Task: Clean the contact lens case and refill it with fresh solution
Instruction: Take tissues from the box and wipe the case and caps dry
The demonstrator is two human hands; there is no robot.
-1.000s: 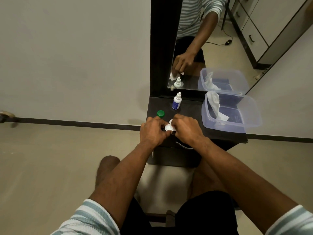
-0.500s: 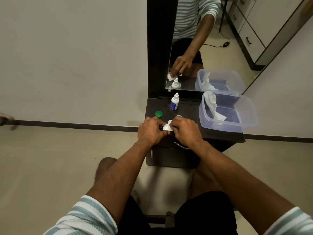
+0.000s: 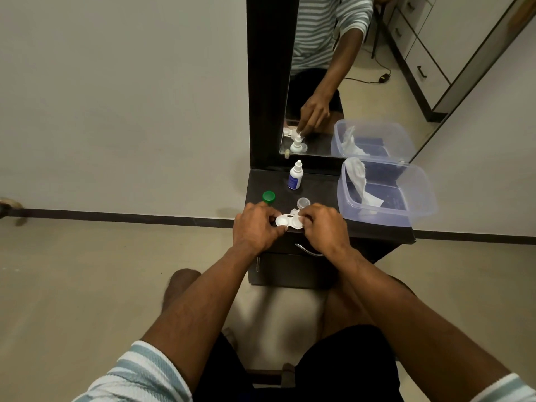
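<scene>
Your left hand (image 3: 256,224) pinches the left end of the white contact lens case (image 3: 290,221), and the case sits at the front edge of the dark counter (image 3: 319,187), right between your two hands. Your right hand (image 3: 324,224) is curled over the right end of the case and holds a small bit of white tissue (image 3: 295,211) against it. Both wells look open, because the green cap (image 3: 269,196) lies on the counter behind your left hand and the clear cap (image 3: 303,202) lies just behind the case. So I think you are in the wiping part of the job. The caps are off, and the drying looks close to done. What is left is to pick up the solution bottle (image 3: 295,179) standing at the back near the mirror (image 3: 333,82), fill both wells and put the caps back on. More tissue (image 3: 359,181) waits in the clear plastic box (image 3: 417,204) on your right. A second ago your hands were bunched close and hid the case, so only the tissue showed. Now they have moved apart a little and the two round wells are easy to see. The clear cap was hidden then, and now it shows.
</scene>
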